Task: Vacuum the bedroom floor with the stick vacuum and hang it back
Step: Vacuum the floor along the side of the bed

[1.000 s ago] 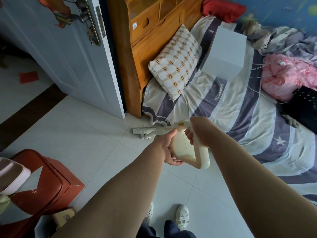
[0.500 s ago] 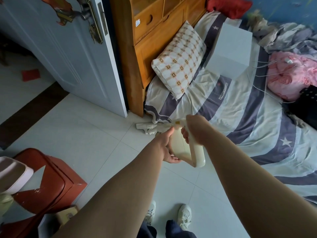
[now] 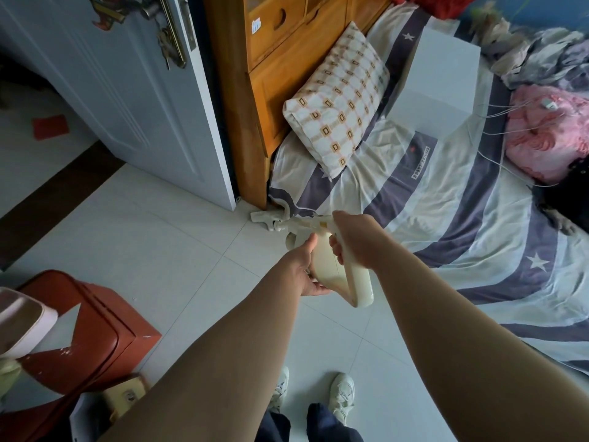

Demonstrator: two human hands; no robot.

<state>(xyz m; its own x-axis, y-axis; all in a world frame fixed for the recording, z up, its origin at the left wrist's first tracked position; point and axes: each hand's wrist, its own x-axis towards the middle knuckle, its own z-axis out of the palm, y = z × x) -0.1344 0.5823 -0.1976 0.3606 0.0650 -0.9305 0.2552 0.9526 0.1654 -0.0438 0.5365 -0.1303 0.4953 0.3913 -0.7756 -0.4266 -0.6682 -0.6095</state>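
Grip unchanged from a second ago: my right hand is wrapped round the handle of the stick vacuum, fingers curled tight underneath. My left hand cups the cream body from the side, thumb lying up along it and fingertips hooked under the bottom.

What has changed is the reach. Both my arms are stretched further out, and the machine has gone forward with them. Its floor head sat on the open tiled floor in front of the bed corner a second ago. Now it lies right at the foot of the wooden cabinet, just beside the bottom edge of the open door. Its right end meets the hanging hem of the striped sheet; whether it goes under the cloth I cannot tell. The tube between head and body is mostly hidden behind my hands.

The patterned pillow leans against the cabinet as before, and the white box stands on the bed beside it, neither disturbed. The red case is at my lower left, well apart from the vacuum. My shoes are planted on the tiles where they were, below my forearms.
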